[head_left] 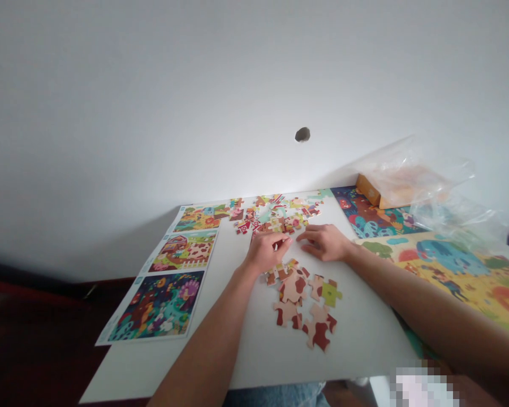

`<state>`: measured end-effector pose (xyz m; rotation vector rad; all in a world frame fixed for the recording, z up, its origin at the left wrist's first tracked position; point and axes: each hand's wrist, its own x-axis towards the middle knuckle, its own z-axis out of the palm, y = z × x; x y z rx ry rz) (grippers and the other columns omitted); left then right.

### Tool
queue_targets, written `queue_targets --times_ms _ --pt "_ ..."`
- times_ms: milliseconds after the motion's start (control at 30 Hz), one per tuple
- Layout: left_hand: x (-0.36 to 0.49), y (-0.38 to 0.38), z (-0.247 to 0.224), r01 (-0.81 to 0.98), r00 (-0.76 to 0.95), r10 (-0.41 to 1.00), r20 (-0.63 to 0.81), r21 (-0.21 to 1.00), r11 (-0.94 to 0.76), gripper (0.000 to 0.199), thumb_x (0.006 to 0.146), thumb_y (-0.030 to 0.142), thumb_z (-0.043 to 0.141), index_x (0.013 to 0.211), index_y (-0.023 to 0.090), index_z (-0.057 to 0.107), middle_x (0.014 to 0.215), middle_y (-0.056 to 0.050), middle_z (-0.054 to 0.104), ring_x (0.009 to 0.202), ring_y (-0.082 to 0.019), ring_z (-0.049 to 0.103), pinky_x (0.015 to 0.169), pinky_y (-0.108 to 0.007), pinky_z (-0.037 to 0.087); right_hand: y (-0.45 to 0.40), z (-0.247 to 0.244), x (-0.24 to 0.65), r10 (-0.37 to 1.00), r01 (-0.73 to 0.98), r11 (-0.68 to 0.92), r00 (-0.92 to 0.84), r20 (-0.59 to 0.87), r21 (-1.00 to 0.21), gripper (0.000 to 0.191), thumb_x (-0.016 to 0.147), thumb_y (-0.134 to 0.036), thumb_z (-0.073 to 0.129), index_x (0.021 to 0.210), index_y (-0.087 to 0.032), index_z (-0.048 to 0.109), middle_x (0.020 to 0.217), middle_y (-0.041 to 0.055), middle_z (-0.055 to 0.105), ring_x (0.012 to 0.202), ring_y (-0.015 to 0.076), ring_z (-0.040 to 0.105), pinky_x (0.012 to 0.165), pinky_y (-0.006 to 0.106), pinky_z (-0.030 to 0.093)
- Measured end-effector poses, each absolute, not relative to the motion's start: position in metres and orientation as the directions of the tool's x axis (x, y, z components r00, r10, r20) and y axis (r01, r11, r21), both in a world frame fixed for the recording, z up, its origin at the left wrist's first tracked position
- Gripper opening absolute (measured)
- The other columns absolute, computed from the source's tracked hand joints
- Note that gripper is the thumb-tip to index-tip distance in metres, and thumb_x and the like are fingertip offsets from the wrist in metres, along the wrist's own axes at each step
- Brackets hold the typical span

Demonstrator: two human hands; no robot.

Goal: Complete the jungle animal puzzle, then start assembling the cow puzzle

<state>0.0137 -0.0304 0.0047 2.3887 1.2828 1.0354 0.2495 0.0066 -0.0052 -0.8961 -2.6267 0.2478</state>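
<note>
My left hand (268,252) is closed in a pinch over the middle of the table, its fingertips at the near edge of the piled pieces. Whatever lies between thumb and finger is too small to make out. Just to its right, my right hand (324,242) rests low over the white surface, fingers apart and slightly bent, holding nothing visible. Loose jigsaw puzzle pieces (275,210) are spread beyond both hands. Nearer to me lie brown-and-cream cow pieces (294,287), some of them touching, with a green piece (330,293) beside them.
On the left of the white table (254,362) lies a sheet with three printed pictures (182,252). To the right are a dark finished puzzle (356,213), a yellow elephant puzzle (453,265), an orange box (368,190) and a clear plastic bag (439,175). A wall rises behind.
</note>
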Motion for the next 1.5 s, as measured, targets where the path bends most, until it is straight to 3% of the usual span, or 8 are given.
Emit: queue_targets --times_ms 233,400,867,1033,1167,1300,1400,1500 --pt "-0.006 -0.079 0.030 0.770 0.251 0.857 0.449 0.444 -0.458 0.021 0.095 0.029 0.050 0.098 0.024 0.071 0.096 -0.003 0.074 0.090 -0.017 0.067 0.083 -0.030 0.053 -0.008 0.012 0.236 0.660 0.650 0.750 -0.722 0.205 -0.126 0.032 0.097 -0.031 0.045 0.115 -0.026 0.069 0.098 0.0079 0.067 0.080 0.0179 0.061 0.065 0.026 0.040" --pt "-0.020 -0.120 0.015 0.807 0.296 0.896 0.332 0.415 -0.420 0.047 0.084 0.032 0.069 0.129 0.025 0.060 0.135 -0.006 0.061 0.126 -0.025 0.053 0.108 -0.041 0.045 -0.039 0.023 0.223 0.581 0.521 0.806 -0.788 0.204 -0.283 0.040 0.090 -0.048 0.058 0.121 -0.024 0.067 0.110 0.0092 0.062 0.091 0.0213 0.062 0.075 0.031 0.047" --pt "-0.019 -0.136 0.000 0.902 0.169 0.919 0.357 0.319 -0.290 0.028 0.089 0.025 0.059 0.116 0.027 0.069 0.111 -0.007 0.065 0.106 -0.025 0.058 0.098 -0.041 0.048 -0.048 0.004 0.218 0.596 0.480 0.781 -0.763 0.249 -0.400 0.028 0.094 -0.043 0.056 0.104 -0.020 0.068 0.088 0.0059 0.064 0.083 0.0178 0.059 0.076 0.029 0.045" --pt "-0.022 -0.136 -0.003 0.915 0.122 0.925 0.360 0.321 -0.246 0.025 0.091 0.039 0.060 0.108 0.025 0.072 0.099 -0.007 0.064 0.098 -0.025 0.059 0.091 -0.041 0.050 -0.039 0.003 0.222 0.662 0.570 0.741 -0.707 0.247 -0.356 0.029 0.092 -0.044 0.059 0.082 -0.017 0.065 0.080 0.0053 0.062 0.075 0.0166 0.056 0.069 0.028 0.042" --pt "-0.023 -0.136 -0.003 0.906 0.131 0.914 0.383 0.328 -0.268 0.024 0.094 0.034 0.054 0.105 0.023 0.072 0.100 -0.008 0.066 0.100 -0.024 0.059 0.092 -0.040 0.050 -0.037 0.004 0.225 0.653 0.576 0.755 -0.705 0.278 -0.313 0.035 0.093 -0.043 0.057 0.070 -0.017 0.062 0.075 0.0058 0.059 0.072 0.0169 0.054 0.068 0.029 0.041" --pt "-0.020 -0.137 0.000 0.866 0.275 0.892 0.359 0.312 -0.392 0.029 0.091 0.027 0.057 0.117 0.025 0.068 0.130 -0.007 0.061 0.121 -0.026 0.052 0.104 -0.044 0.044 -0.043 0.010 0.225 0.554 0.448 0.821 -0.777 0.299 -0.355 0.021 0.092 -0.035 0.058 0.097 -0.017 0.069 0.089 0.0081 0.062 0.082 0.0189 0.058 0.076 0.031 0.044" --pt "-0.018 -0.137 0.001 0.871 0.289 0.905 0.311 0.307 -0.384 0.032 0.091 0.026 0.056 0.122 0.025 0.065 0.134 -0.006 0.059 0.124 -0.026 0.050 0.105 -0.046 0.043 -0.044 0.012 0.225 0.491 0.374 0.849 -0.820 0.295 -0.374 0.033 0.086 -0.035 0.066 0.115 -0.020 0.068 0.098 0.0096 0.061 0.089 0.0211 0.058 0.081 0.033 0.046" --pt "-0.019 -0.137 0.000 0.889 0.242 0.921 0.306 0.311 -0.337 0.032 0.093 0.029 0.054 0.123 0.024 0.065 0.135 -0.008 0.058 0.125 -0.027 0.049 0.107 -0.047 0.041 -0.040 0.010 0.227 0.502 0.382 0.841 -0.816 0.288 -0.383 0.033 0.084 -0.032 0.068 0.115 -0.020 0.069 0.100 0.0100 0.060 0.090 0.0217 0.058 0.083 0.035 0.046"
